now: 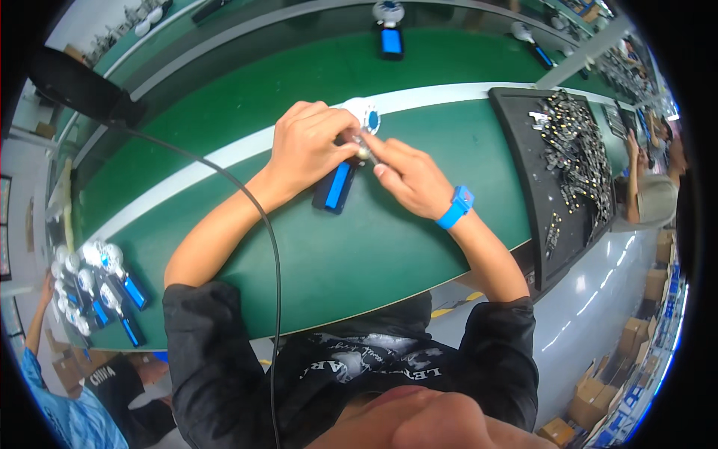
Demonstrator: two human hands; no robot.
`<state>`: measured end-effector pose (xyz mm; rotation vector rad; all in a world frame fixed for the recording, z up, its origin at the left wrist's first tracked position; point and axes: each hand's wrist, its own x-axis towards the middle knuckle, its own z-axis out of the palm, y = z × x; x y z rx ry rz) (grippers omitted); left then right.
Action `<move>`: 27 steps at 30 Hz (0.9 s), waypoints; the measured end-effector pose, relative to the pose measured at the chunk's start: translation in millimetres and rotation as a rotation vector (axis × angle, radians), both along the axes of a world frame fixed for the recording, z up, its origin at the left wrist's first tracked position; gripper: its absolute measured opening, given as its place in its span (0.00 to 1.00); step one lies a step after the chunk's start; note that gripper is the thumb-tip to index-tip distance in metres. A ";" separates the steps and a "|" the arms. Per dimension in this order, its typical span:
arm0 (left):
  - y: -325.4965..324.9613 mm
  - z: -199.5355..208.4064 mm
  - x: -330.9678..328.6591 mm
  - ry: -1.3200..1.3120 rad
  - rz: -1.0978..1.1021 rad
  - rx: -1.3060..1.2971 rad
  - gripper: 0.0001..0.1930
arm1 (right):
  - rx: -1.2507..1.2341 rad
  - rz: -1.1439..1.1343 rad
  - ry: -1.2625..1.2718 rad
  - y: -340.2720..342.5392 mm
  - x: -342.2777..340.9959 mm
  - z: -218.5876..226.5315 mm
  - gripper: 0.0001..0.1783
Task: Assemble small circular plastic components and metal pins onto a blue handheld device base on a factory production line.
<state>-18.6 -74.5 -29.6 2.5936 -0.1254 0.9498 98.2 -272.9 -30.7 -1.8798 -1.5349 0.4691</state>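
Note:
A device with a white round head (pixel 364 114) and a black body carrying a blue panel (pixel 339 185) lies on the green work table, its head away from me. My left hand (pixel 310 146) is closed at the device's neck, with thumb and fingers bent round it. At the same spot, from the right, my right hand (pixel 415 178) pinches something small, thin and greyish against the neck. Fingers hide most of that small piece, so its kind cannot be told. The two hands' fingertips nearly meet.
On the right, a black tray (pixel 516 142) holds a heap of small metal parts (pixel 576 153). Several similar devices (pixel 105 280) lie at the left edge. Another device (pixel 390 37) sits on the green belt (pixel 299 63) beyond. A black cable (pixel 274 254) hangs across my left forearm. Other people work at both sides.

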 end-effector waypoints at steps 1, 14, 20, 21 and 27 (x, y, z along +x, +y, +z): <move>2.0 4.1 3.0 0.035 0.018 -0.004 0.10 | 0.013 -0.021 -0.019 -1.5 1.2 -2.0 0.31; 289.7 -50.9 -29.7 0.318 0.712 -0.054 0.15 | -0.192 -0.502 -0.830 -168.7 189.5 13.2 0.38; 362.7 -31.2 3.7 -0.194 1.022 -0.856 0.29 | -0.425 -0.455 -0.702 -242.2 223.0 9.6 0.32; 379.1 -37.8 13.3 -0.005 1.018 -0.526 0.29 | -0.416 -0.447 -0.702 -241.8 223.2 12.1 0.32; 199.4 -41.0 150.4 0.400 0.435 -0.337 0.30 | -0.334 -0.517 -0.623 -233.0 203.1 18.5 0.26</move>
